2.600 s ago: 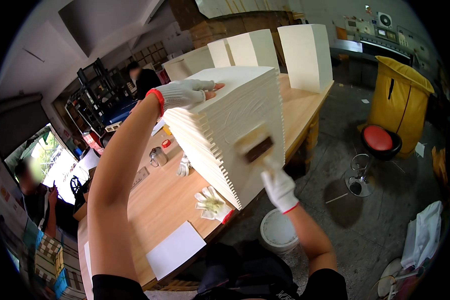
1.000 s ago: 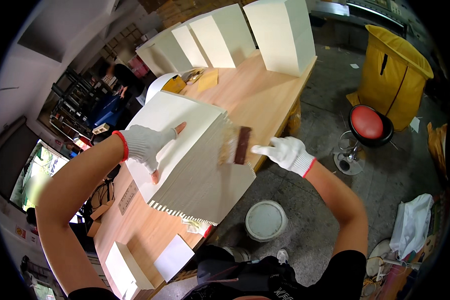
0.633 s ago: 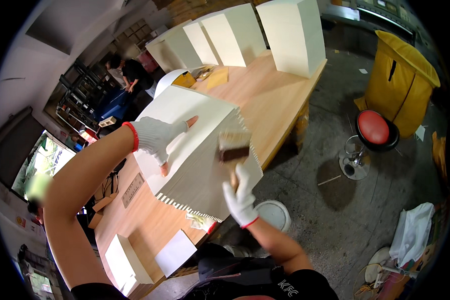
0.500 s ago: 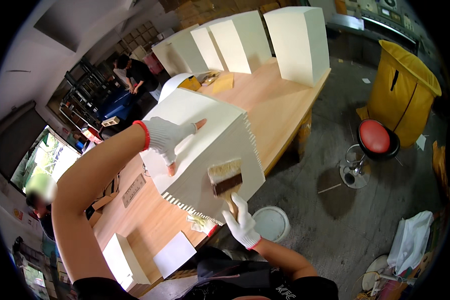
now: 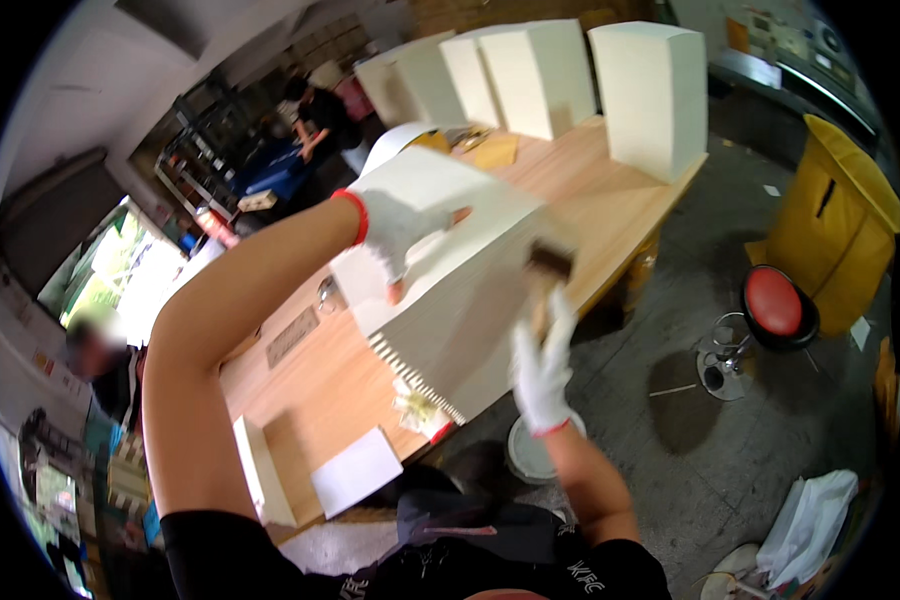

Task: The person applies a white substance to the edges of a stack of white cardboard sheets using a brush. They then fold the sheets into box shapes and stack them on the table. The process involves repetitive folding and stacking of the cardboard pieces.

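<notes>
Head view: your left hand [image 5: 402,228], in a white glove with a red cuff, lies flat with fingers spread on top of the large cream-white box panel with a comb-toothed edge [image 5: 457,300], which stands tilted at the near edge of the long light wooden workbench [image 5: 610,215], just left of the frame's centre. Your right hand [image 5: 540,365], gloved the same way, has its fingers closed around the handle of a wide dark-bristled paintbrush [image 5: 547,268], whose head meets the panel's face at 2 o'clock from that hand. A white round bucket [image 5: 523,455] sits on the grey floor at 6 o'clock below it. Finished cream boxes [image 5: 650,95] stand at 12 o'clock, a red round stool [image 5: 776,305] at 3 o'clock, beside a yellow bin [image 5: 835,230].
</notes>
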Action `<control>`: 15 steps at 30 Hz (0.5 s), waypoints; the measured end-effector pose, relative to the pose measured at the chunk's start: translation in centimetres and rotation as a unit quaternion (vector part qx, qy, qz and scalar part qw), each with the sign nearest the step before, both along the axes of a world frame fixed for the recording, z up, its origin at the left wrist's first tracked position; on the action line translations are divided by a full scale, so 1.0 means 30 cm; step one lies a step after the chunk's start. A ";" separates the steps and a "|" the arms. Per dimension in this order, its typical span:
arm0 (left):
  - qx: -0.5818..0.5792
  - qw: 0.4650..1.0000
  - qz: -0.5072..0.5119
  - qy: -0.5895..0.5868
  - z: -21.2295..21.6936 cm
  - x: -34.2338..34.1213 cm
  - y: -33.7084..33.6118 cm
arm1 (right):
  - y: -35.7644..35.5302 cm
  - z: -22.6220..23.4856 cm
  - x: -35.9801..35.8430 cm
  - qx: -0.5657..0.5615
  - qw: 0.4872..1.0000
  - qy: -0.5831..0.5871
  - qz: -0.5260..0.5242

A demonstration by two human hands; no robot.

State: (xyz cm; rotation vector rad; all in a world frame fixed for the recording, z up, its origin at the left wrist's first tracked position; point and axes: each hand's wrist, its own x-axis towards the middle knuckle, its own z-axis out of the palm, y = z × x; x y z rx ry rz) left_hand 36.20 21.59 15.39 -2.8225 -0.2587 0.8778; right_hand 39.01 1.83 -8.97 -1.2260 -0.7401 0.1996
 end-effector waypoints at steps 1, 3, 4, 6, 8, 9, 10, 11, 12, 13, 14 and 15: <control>-0.001 1.000 0.000 0.003 0.010 0.032 -0.030 | 0.004 0.035 0.052 -0.030 0.994 0.097 0.033; 0.013 1.000 -0.005 0.004 0.001 0.032 -0.045 | 0.041 0.029 0.022 -0.048 0.998 0.034 -0.022; 0.029 0.999 -0.014 -0.003 0.008 0.018 -0.039 | 0.072 -0.027 -0.076 -0.026 0.986 -0.128 -0.104; 0.040 0.999 -0.025 -0.010 0.000 0.022 -0.023 | 0.059 -0.126 -0.310 0.009 0.995 -0.097 0.004; 0.037 0.999 -0.005 -0.001 -0.008 0.015 -0.021 | 0.003 -0.167 -0.511 0.046 0.976 -0.209 0.034; 0.026 0.999 0.022 0.008 -0.008 0.011 -0.028 | -0.047 -0.174 -0.564 0.033 0.961 -0.233 0.145; 0.017 0.999 0.046 0.017 0.004 0.013 -0.044 | -0.071 -0.199 -0.612 0.012 0.944 -0.204 0.259; 0.008 0.997 0.069 0.025 0.010 0.016 -0.054 | -0.116 -0.223 -0.636 0.022 0.931 -0.180 0.318; 0.009 0.997 0.068 0.025 0.006 0.022 -0.048 | -0.148 -0.216 -0.632 0.033 0.914 -0.155 0.373; 0.010 0.997 0.068 0.025 0.000 0.028 -0.041 | -0.160 -0.242 -0.607 0.061 0.920 -0.177 0.344; 0.009 0.997 0.070 0.018 -0.003 0.026 -0.036 | -0.168 -0.244 -0.563 0.105 0.945 -0.282 0.129; 0.015 0.998 0.061 0.016 0.000 0.026 -0.045 | -0.121 -0.232 -0.476 0.174 0.917 -0.356 -0.039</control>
